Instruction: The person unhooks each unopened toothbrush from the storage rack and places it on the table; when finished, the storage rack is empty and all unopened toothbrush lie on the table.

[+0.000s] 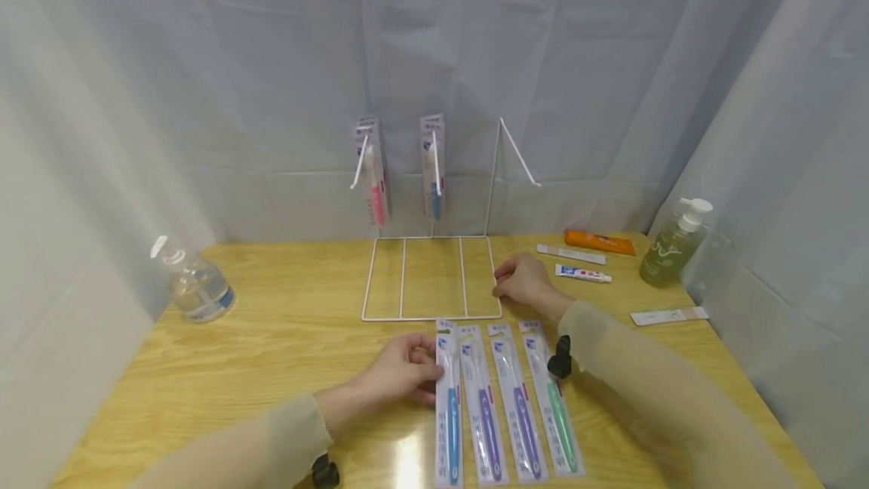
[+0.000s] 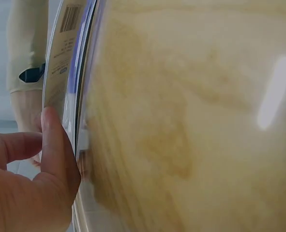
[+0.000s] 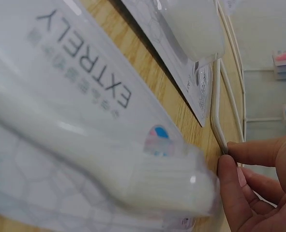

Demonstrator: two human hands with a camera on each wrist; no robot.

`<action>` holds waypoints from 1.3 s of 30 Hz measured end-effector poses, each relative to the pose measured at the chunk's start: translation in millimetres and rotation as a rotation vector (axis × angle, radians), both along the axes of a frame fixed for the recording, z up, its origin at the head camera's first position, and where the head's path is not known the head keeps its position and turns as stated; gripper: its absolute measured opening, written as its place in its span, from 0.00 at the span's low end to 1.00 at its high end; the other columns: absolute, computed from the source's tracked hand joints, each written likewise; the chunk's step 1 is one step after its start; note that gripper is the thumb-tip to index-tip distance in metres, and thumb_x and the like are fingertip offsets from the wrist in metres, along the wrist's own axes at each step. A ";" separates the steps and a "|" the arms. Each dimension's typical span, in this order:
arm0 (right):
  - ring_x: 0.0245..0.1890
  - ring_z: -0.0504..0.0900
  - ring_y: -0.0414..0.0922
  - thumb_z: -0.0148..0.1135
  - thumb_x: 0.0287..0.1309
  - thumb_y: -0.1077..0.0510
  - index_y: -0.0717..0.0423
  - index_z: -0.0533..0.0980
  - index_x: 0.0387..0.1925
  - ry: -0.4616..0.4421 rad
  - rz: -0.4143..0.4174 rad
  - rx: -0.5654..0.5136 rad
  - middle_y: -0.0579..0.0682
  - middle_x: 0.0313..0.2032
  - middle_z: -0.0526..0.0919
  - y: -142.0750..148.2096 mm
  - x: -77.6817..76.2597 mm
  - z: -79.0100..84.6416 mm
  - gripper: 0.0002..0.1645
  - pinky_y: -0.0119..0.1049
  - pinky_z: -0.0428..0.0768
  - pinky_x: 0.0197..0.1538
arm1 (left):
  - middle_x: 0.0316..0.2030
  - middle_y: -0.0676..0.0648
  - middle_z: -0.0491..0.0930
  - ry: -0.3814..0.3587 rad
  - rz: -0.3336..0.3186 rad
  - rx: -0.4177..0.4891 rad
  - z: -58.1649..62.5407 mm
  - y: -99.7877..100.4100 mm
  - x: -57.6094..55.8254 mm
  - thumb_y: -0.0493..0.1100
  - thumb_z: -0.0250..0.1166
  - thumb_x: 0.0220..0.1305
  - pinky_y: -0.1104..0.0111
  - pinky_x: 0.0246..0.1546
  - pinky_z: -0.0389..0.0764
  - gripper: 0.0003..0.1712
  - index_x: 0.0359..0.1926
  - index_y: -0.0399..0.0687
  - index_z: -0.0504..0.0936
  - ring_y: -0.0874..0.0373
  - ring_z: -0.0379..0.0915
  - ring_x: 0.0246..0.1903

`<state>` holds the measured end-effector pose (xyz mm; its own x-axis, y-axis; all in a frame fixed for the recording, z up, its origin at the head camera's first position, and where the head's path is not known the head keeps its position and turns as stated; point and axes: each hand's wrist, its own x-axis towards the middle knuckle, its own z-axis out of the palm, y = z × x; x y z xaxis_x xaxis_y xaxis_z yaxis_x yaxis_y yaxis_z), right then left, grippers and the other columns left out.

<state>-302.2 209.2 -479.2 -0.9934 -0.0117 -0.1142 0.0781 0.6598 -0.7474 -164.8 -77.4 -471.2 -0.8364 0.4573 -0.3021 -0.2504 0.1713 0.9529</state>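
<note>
My left hand [image 1: 402, 370] pinches the left edge of a packaged blue toothbrush [image 1: 451, 417]. The left wrist view shows the barcoded back of that pack [image 2: 60, 53] raised at an angle, with a fingertip against it. Beside it on the table lie two packaged purple toothbrushes [image 1: 486, 421] and a packaged green toothbrush [image 1: 558, 417], side by side. At the right side of a white wire rack [image 1: 431, 317], my right hand [image 1: 526, 280] pinches the base wire between thumb and finger, as the right wrist view shows at the rack's bent corner [image 3: 219, 130].
Pink toothbrush packs [image 1: 377, 202] and blue toothbrush packs [image 1: 435, 198] hang on two rack hooks; the right hook [image 1: 519, 153] is bare. A clear pump bottle [image 1: 200, 289] stands left, a green pump bottle [image 1: 672, 247] right. Near it lie an orange tube [image 1: 599, 242] and a small toothpaste tube [image 1: 581, 274].
</note>
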 end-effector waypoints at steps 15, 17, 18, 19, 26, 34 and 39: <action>0.28 0.84 0.39 0.83 0.56 0.63 0.64 0.89 0.49 0.011 0.005 0.018 0.55 0.36 0.92 -0.4 1.8 0.4 0.19 0.26 0.84 0.31 | 0.49 0.33 0.88 -0.007 0.052 -0.111 -0.4 -8.9 2.5 0.30 0.71 0.70 0.60 0.39 0.98 0.32 0.71 0.24 0.73 0.52 0.91 0.37; 0.28 0.84 0.39 0.83 0.56 0.62 0.63 0.89 0.49 0.010 0.006 0.019 0.55 0.36 0.92 -0.5 1.4 0.7 0.19 0.26 0.84 0.31 | 0.48 0.35 0.88 0.034 0.056 -0.156 3.8 -13.7 0.4 0.33 0.72 0.70 0.59 0.39 0.98 0.31 0.69 0.25 0.75 0.52 0.90 0.38; 0.29 0.84 0.39 0.83 0.56 0.62 0.63 0.89 0.49 0.009 0.008 0.021 0.55 0.37 0.92 -0.4 1.2 0.9 0.19 0.26 0.84 0.31 | 0.48 0.35 0.88 0.062 0.053 -0.176 6.5 -15.8 -2.1 0.34 0.72 0.70 0.59 0.40 0.98 0.29 0.69 0.25 0.77 0.52 0.90 0.38; 0.29 0.84 0.39 0.83 0.57 0.62 0.63 0.89 0.49 0.010 0.011 0.026 0.55 0.37 0.92 -0.1 0.9 1.1 0.19 0.26 0.84 0.31 | 0.48 0.35 0.88 0.096 0.051 -0.193 10.2 -17.6 -5.7 0.35 0.71 0.71 0.59 0.40 0.98 0.28 0.67 0.25 0.78 0.51 0.91 0.38; 0.30 0.85 0.40 0.83 0.58 0.62 0.63 0.88 0.50 0.002 0.017 0.019 0.56 0.39 0.92 1.6 0.7 1.0 0.19 0.27 0.85 0.33 | 0.53 0.36 0.90 0.470 0.185 -0.250 45.8 -10.8 -61.5 0.38 0.71 0.76 0.62 0.44 0.97 0.20 0.64 0.34 0.86 0.42 0.91 0.48; 0.29 0.86 0.38 0.83 0.56 0.64 0.64 0.89 0.49 -0.002 0.016 -0.027 0.58 0.39 0.94 2.8 3.4 -2.5 0.19 0.27 0.89 0.33 | 0.62 0.31 0.87 0.801 0.478 -0.211 70.7 21.1 -141.1 0.38 0.70 0.75 0.48 0.63 0.93 0.25 0.68 0.33 0.82 0.37 0.88 0.61; 0.29 0.86 0.38 0.83 0.56 0.65 0.65 0.89 0.50 -0.005 0.008 -0.048 0.58 0.40 0.93 3.1 3.0 -2.8 0.20 0.28 0.90 0.34 | 0.67 0.32 0.84 0.768 0.585 -0.171 86.6 39.3 -168.6 0.41 0.71 0.76 0.47 0.73 0.87 0.32 0.75 0.35 0.76 0.36 0.85 0.66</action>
